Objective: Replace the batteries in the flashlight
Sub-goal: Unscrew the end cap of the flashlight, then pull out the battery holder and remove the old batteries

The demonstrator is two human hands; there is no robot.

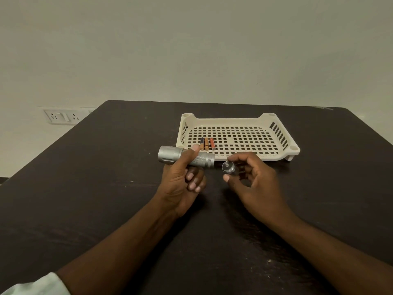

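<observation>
Item: flashlight (187, 158), my left hand (180, 184) gripping it level; right hand (253, 177) pinches tail cap (228, 167) clear, opening the barrel for batteries (206, 143).

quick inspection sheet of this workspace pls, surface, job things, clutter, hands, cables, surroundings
surface: dark table, scuffed, with pale specks.
job's things: silver flashlight held level above the table; its end cap is off; three batteries lie side by side in the cream perforated tray.
clutter: nothing seen.
hands: left hand grips the flashlight body; right hand pinches the end cap in its fingertips.
cables: nothing seen.
surroundings: plain pale wall; socket plate low on the wall at left.
</observation>
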